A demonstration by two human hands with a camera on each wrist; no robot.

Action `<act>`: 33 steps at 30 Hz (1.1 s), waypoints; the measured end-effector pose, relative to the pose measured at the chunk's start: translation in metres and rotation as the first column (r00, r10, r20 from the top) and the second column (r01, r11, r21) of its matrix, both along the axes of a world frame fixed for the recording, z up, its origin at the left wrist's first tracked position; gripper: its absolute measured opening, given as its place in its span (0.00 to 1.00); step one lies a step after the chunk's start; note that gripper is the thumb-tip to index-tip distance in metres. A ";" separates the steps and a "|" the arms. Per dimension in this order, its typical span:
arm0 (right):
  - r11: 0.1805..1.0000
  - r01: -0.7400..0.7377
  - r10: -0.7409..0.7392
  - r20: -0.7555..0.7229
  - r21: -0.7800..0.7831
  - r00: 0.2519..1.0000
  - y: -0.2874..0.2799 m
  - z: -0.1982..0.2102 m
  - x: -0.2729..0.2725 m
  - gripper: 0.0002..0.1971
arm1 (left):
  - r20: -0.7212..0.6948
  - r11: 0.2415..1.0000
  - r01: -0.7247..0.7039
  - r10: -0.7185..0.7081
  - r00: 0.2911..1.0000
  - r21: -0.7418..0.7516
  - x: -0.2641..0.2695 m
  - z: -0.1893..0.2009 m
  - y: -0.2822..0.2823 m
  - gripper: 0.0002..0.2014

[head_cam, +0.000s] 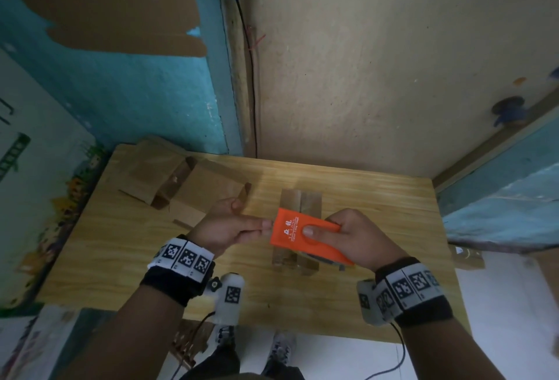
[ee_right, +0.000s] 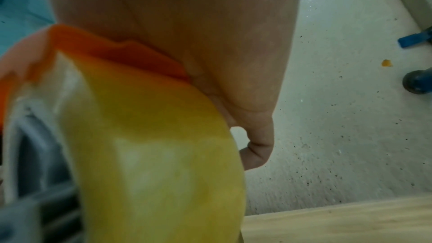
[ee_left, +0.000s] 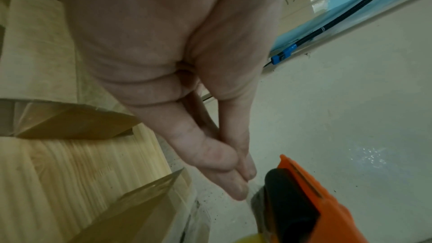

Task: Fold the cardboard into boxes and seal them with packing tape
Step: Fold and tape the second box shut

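Observation:
An orange tape dispenser (head_cam: 290, 228) (ee_left: 308, 191) (ee_right: 105, 53) carrying a yellowish tape roll (ee_right: 151, 145) is gripped by my right hand (head_cam: 322, 228) (ee_right: 254, 151), thumb on top in its recess. It hovers over a small folded cardboard box (head_cam: 299, 201) that stands mid-table. My left hand (head_cam: 266, 225) (ee_left: 243, 178) is at the dispenser's left edge, thumb and fingertips pinched together on the clear tape end, which barely shows. The box's top seam is mostly hidden by the dispenser.
Several more cardboard boxes (head_cam: 187, 186) (ee_left: 77, 123), partly folded, lie at the back left of the wooden table (head_cam: 378, 228). The table backs onto a wall with a black cable (head_cam: 252, 92). More cardboard (head_cam: 465, 255) sits off the right edge.

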State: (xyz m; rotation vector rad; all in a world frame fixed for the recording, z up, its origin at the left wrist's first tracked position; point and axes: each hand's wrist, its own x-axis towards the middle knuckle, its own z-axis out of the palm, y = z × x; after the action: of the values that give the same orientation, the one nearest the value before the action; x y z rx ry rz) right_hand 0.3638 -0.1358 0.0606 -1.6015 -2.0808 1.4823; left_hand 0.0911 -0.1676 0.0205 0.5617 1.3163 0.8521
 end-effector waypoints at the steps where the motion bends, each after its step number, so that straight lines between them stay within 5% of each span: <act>1: 1.000 0.001 -0.001 0.000 -0.007 1.000 0.000 -0.001 0.001 0.37 | -0.026 1.000 -0.019 0.019 0.999 -0.011 -0.005 0.001 -0.001 0.22; 5: 0.996 0.077 -0.078 -0.020 -0.038 0.997 0.002 -0.006 0.017 0.46 | -0.106 0.999 -0.032 0.027 0.994 -0.042 -0.038 -0.005 -0.002 0.20; 11: 0.985 0.065 -0.073 -0.040 -0.159 0.997 -0.002 -0.009 0.026 0.43 | -0.108 0.993 -0.067 0.056 0.993 -0.097 -0.047 -0.018 -0.009 0.25; 15: 0.985 0.060 -0.067 -0.040 -0.159 0.997 0.000 -0.009 0.023 0.40 | -0.064 0.985 -0.105 0.096 0.993 -0.140 -0.047 -0.028 -0.015 0.43; 19: 0.985 0.090 -0.099 -0.051 -0.148 0.994 0.003 -0.008 0.025 0.39 | -0.159 0.980 -0.182 0.167 0.973 -0.084 -0.074 -0.031 -0.017 0.27; 25: 0.981 0.106 -0.118 -0.066 -0.164 0.991 0.008 -0.005 0.015 0.40 | -0.197 0.968 -0.248 0.235 0.952 -0.044 -0.099 -0.046 -0.018 0.35; 28: 0.983 0.082 -0.094 -0.063 -0.162 0.994 0.010 -0.006 0.010 0.44 | -0.221 0.975 -0.201 0.175 0.960 -0.100 -0.095 -0.067 -0.022 0.35; 33: 0.987 0.031 -0.037 -0.036 -0.158 0.999 0.014 -0.004 0.004 0.51 | -0.283 0.983 -0.117 0.072 0.957 -0.145 -0.061 -0.098 -0.028 0.18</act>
State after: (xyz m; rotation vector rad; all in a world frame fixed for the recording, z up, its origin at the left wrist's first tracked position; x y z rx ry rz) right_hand 0.3681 -0.1217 0.0569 -1.6382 -1.9495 1.6901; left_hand 0.0302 -0.1951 -0.0772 0.5060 1.6630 0.7552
